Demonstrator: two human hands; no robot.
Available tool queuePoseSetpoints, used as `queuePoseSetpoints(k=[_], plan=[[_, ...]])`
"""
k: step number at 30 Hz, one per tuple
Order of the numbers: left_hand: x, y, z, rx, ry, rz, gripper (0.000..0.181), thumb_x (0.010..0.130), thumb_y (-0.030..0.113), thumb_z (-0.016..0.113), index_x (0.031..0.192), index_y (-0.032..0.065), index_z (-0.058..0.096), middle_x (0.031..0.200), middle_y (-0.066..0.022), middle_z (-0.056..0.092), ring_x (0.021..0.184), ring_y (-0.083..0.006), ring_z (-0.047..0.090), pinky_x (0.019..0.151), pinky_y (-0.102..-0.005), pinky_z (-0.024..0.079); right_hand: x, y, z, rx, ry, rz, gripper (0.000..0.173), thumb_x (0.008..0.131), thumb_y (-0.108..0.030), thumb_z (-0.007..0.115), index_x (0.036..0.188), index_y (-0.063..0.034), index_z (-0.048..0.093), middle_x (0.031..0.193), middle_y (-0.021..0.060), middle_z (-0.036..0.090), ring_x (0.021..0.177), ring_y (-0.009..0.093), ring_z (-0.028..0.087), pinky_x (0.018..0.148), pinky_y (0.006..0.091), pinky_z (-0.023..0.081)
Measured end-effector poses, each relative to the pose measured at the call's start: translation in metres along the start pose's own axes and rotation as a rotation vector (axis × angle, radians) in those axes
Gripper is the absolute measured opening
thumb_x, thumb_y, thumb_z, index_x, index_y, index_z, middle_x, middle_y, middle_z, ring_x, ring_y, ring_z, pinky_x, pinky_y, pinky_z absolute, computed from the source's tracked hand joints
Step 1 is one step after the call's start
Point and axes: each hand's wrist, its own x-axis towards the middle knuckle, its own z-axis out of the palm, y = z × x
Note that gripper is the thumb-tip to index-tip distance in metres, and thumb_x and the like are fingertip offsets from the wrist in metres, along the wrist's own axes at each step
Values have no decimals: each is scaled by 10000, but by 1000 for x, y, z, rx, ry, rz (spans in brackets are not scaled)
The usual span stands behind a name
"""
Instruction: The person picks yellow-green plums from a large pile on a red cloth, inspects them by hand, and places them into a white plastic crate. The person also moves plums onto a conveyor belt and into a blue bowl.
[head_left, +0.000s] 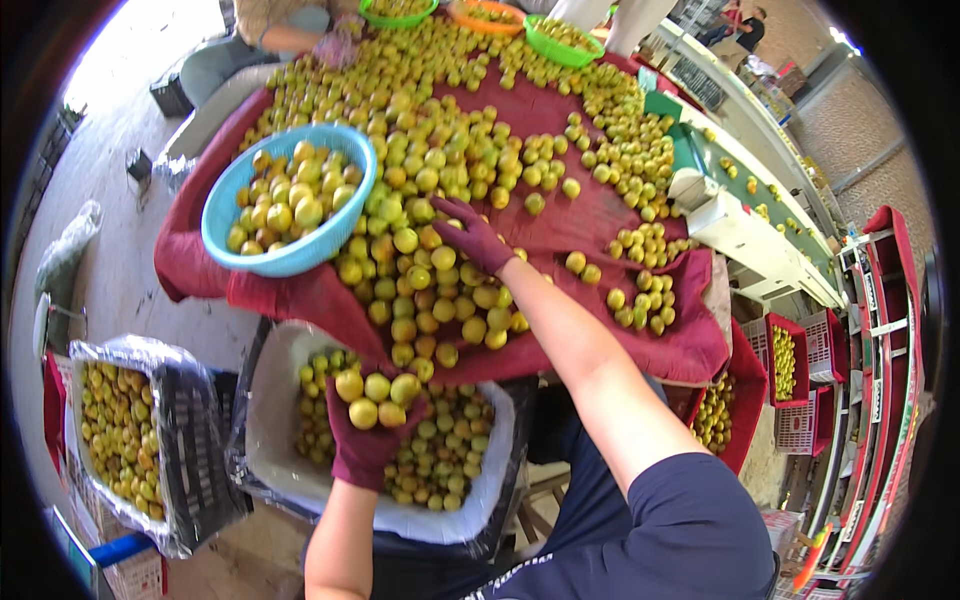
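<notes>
My left hand (367, 435), in a maroon glove, is cupped palm up around several yellow-green round fruits (376, 390). It is above a lined crate (266, 450) that holds more such fruits (442, 450). My right hand (474, 236), gloved alike, reaches over the fruit heap (442, 285) on a table with a dark red cloth (525, 225). Its fingers are apart and touch or hover just over the fruits; whether it grips one cannot be told. A light blue plastic basket (289, 262) full of fruits stands on the cloth to the left of my right hand.
At the left stands a second lined crate of fruits (120, 442). Green (562, 54) and orange (487, 15) baskets sit at the table's far edge, near other people. A sorting conveyor (757, 202) runs along the right, with red crates (784, 360) of fruit beside it.
</notes>
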Motion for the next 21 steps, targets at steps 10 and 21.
queuePoseSetpoints(k=[10, 21], plan=[[3, 32, -22, -1355, 73, -372, 577, 883, 632, 436, 1198, 160, 543, 1185, -57, 579, 1194, -319, 498, 980, -576, 396, -71, -28, -89, -318, 9, 51, 356, 892, -262, 625, 1180, -53, 609, 1133, 170, 625, 1059, 268, 597, 926, 352, 457], [6, 34, -18, -1386, 93, -365, 566, 903, 613, 422, 1195, 147, 554, 1182, -71, 591, 1197, -320, 500, 997, -575, 392, -165, -61, -21, -799, -255, 67, 562, 782, -495, 647, 1175, -94, 611, 1135, 171, 542, 980, 355, 559, 848, 441, 469]])
